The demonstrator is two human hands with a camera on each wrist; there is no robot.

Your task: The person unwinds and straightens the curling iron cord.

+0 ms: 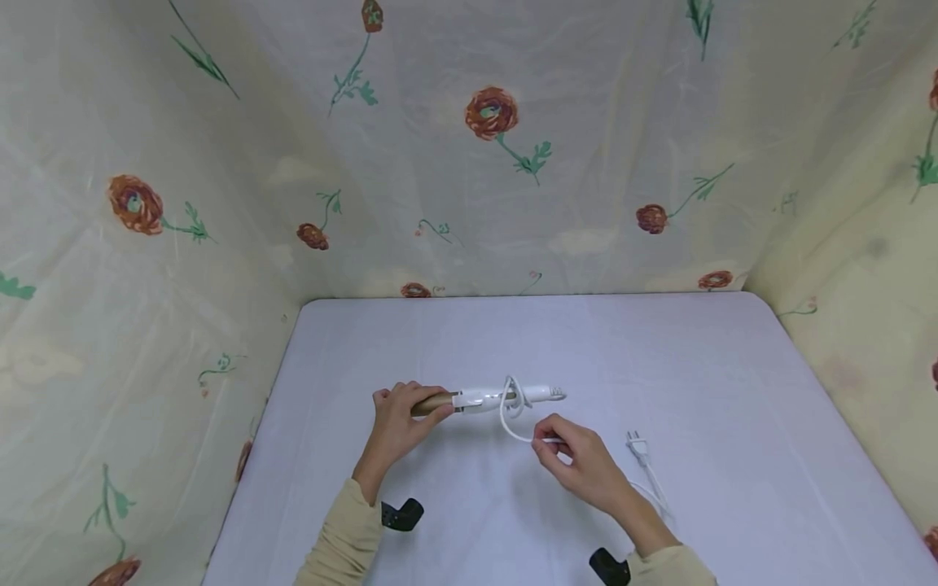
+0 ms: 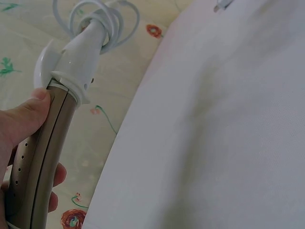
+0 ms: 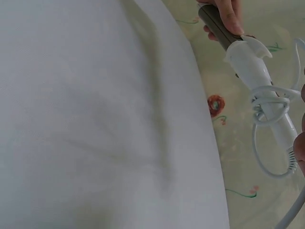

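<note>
My left hand point(image 1: 401, 423) grips the bronze barrel of a curling iron point(image 1: 479, 400), which I hold above the table roughly level. In the left wrist view my thumb lies along the barrel point(image 2: 47, 138), just below the white clamp lever. White cord point(image 3: 270, 102) is looped around the handle in several turns. Away to the right, my right hand point(image 1: 579, 457) pinches a length of that cord point(image 1: 517, 437) between thumb and fingers. Only the fingertips of this hand point(image 3: 300, 148) show at the edge of the right wrist view.
The two-pin plug point(image 1: 637, 444) lies on the white-covered table point(image 1: 557, 342), right of my right hand, with cord trailing toward my forearm. Flower-printed curtain point(image 1: 440, 163) surrounds the table at the back and sides. A black wrist mount point(image 1: 402, 514) shows beside my left sleeve.
</note>
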